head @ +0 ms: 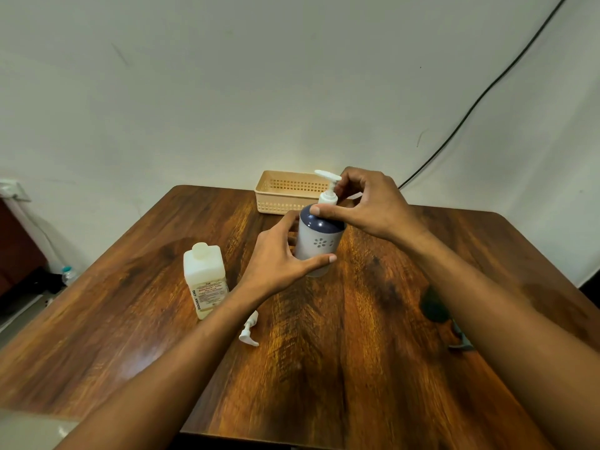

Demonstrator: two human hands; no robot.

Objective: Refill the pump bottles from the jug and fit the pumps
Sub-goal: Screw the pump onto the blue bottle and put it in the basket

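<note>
A white pump bottle (319,243) with a dark blue shoulder and a flower print stands upright at the table's middle. My left hand (281,261) grips its body from the left, thumb across the front. My right hand (367,203) pinches the white pump (328,190) that sits in the bottle's neck, thumb on the collar. A white rectangular jug (204,280) with a cap on stands to the left. A second white pump (250,329) lies loose on the table near my left forearm. A dark object (433,306) is mostly hidden behind my right forearm.
A beige perforated basket (285,190) stands at the far table edge, just behind the bottle. The wooden table (324,368) ends at a wall behind. A black cable (487,92) runs down the wall at right. A plastic bottle (68,274) lies on the floor left.
</note>
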